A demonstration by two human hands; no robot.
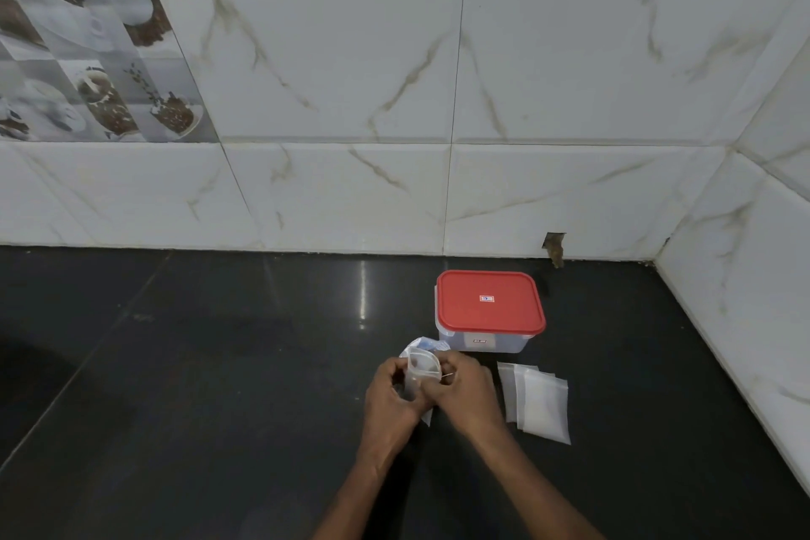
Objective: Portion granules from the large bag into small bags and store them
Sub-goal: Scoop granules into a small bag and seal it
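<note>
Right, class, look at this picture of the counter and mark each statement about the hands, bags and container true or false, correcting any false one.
1. Both hands hold one small clear bag. True: the left hand and right hand pinch it from either side.
2. The container's red lid is off. False: it sits on the clear plastic container.
3. A stack of small bags lies to the right of the hands. True.
4. The stack of small bags lies on top of the lid. False: it lies on the dark counter, in front of the container.
5. The container stands near the tiled wall. True.
</note>
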